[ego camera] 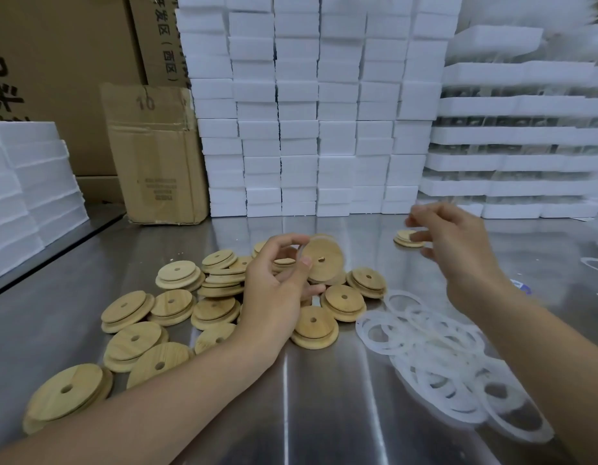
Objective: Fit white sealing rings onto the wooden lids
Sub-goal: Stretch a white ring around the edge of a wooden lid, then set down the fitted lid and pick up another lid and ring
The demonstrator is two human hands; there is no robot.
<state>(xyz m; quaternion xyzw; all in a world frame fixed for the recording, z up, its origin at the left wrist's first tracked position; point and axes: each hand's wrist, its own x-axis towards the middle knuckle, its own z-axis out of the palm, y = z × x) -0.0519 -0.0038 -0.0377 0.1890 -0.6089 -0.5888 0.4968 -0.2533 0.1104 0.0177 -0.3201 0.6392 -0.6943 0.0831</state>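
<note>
Foam boxes point(297, 129) are backing the steel table point(324, 404); the left hand point(277, 283) is pinching a tilted lid point(322, 258) above the lid pile point(210, 310), while the blurred right hand point(458, 243), grip unclear, is hovering nearer the rings point(435, 344).

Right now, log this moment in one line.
left hand: holds wooden lid | right hand: blurred, grip unclear | sealing rings: heaped right | loose lids: piled left

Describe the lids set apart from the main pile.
On the steel table, look past the big pile of wooden lids toward the white foam blocks. A small stack sits alone right of the pile, by the right hand; no other lid touches it.
</note>
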